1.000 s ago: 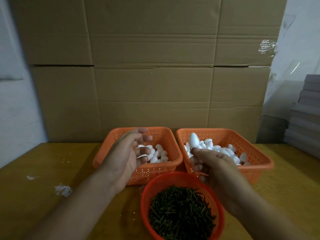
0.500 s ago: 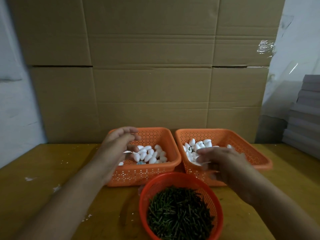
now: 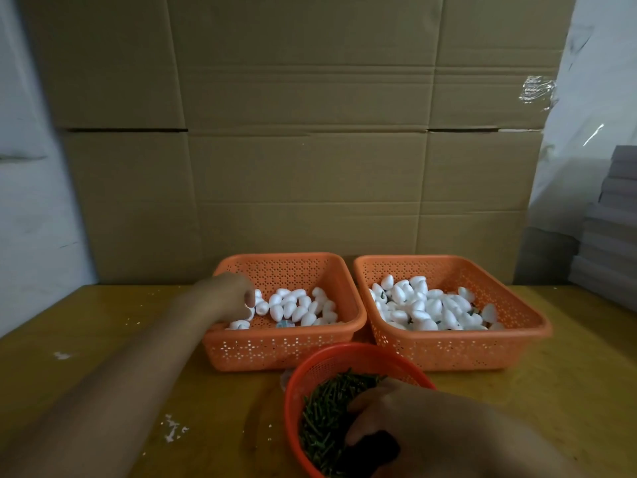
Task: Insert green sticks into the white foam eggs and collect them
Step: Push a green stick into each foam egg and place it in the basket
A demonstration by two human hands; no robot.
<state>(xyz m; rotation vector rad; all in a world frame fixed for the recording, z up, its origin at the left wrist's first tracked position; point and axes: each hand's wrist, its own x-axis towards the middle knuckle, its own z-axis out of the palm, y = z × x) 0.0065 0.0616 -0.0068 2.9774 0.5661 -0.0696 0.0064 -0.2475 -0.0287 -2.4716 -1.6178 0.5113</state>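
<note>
Two orange rectangular baskets stand side by side on the yellow table. The left basket (image 3: 282,350) holds loose white foam eggs (image 3: 296,307). The right basket (image 3: 448,353) holds a bigger heap of eggs (image 3: 424,307), some showing bits of green. In front stands a round red basket (image 3: 344,355) full of green sticks (image 3: 324,408). My left hand (image 3: 231,293) reaches into the left basket, its fingertips curled onto an egg at the near left side. My right hand (image 3: 400,419) lies in the round basket, fingers curled down into the sticks and hiding many of them.
Large cardboard boxes (image 3: 310,132) form a wall right behind the baskets. A stack of grey sheets (image 3: 613,236) stands at the far right. White foam crumbs (image 3: 172,429) lie on the table (image 3: 103,339) to the left of the round basket.
My right hand left the right basket and came down into the round basket of sticks. My left hand dropped lower into the left basket onto the eggs.
</note>
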